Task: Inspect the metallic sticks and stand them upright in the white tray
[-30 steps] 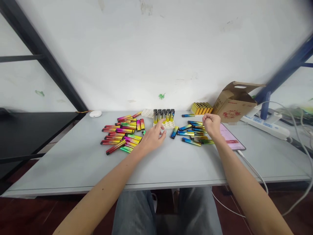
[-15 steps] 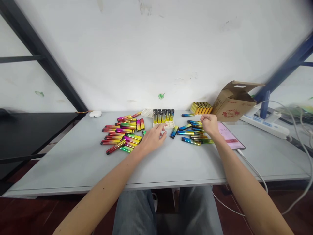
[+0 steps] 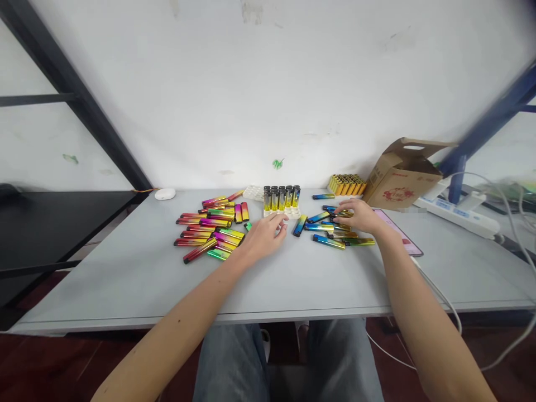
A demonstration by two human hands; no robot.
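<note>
My left hand rests at the front of a white holder, its fingers loosely spread and holding nothing. Several upright lighters with black tops and yellow lower parts stand in that holder. Over the pile of blue and gold lighters is my right hand, fingers apart and touching lighters at the pile's back; no lighter is lifted. One blue and yellow lighter lies between the holder and this pile. To the left lies a pile of red, purple, green and gold lighters.
At the back right are a block of orange-yellow lighters, an open cardboard box and a power strip. A phone with a cable lies beside my right wrist. A white case sits back left, an empty white holder behind the left pile.
My right hand has gone from a closed fist to spread fingers, lowered onto the blue and gold pile. My left hand has stayed nearly in place.
</note>
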